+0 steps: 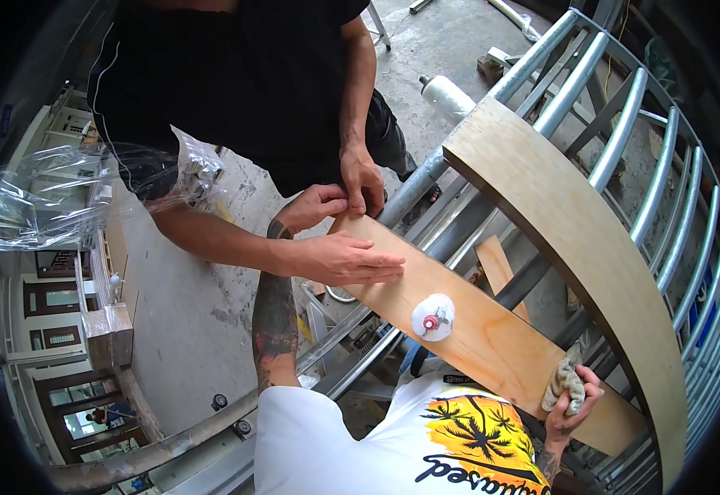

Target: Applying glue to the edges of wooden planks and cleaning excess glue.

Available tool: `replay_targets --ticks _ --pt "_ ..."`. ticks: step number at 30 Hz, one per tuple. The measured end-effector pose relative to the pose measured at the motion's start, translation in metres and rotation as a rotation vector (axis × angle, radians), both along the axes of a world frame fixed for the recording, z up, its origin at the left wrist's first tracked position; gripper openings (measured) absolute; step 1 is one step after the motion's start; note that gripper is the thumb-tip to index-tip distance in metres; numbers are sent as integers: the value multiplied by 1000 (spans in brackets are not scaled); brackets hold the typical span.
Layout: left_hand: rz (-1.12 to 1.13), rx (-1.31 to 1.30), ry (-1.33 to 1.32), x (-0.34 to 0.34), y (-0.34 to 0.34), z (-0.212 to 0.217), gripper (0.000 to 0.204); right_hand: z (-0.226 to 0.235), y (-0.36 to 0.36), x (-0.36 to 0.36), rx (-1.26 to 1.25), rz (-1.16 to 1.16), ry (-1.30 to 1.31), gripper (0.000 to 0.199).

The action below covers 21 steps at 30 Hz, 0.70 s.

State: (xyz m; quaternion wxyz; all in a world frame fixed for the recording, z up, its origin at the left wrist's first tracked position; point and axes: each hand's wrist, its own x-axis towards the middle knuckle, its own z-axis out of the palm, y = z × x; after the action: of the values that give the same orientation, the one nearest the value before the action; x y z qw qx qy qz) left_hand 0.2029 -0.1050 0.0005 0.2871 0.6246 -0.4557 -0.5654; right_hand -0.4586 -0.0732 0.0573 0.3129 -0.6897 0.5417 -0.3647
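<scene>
A long, pale wooden board slants across the metal tubes in front of me. At its far left end, my left hand has its fingers curled against the edge, partly hidden behind another person's forearm. My right hand grips a crumpled grey cloth against the board near its right end. Midway along stands a round white container with a red cap, seen from above. The other person's right hand lies flat on the board; their left hand pinches its end.
A person in black stands across from me. Curved wood arches over the metal tube frame on the right. Clear plastic film hangs at the left. A wrapped white roll lies behind the board. Concrete floor shows left.
</scene>
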Motion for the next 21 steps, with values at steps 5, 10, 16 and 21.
replay_targets --ticks 5,10,16,21 --pt "-15 -32 44 2 3 -15 33 -2 0 -2 2 2 23 24" --pt "21 -69 12 -4 6 -14 30 -4 0 -4 17 -3 2 24" --pt "107 -100 46 -4 15 -25 33 -3 2 -3 6 -6 10 25" --pt "192 -74 111 -9 25 -26 36 -6 0 -5 -10 26 20 24"
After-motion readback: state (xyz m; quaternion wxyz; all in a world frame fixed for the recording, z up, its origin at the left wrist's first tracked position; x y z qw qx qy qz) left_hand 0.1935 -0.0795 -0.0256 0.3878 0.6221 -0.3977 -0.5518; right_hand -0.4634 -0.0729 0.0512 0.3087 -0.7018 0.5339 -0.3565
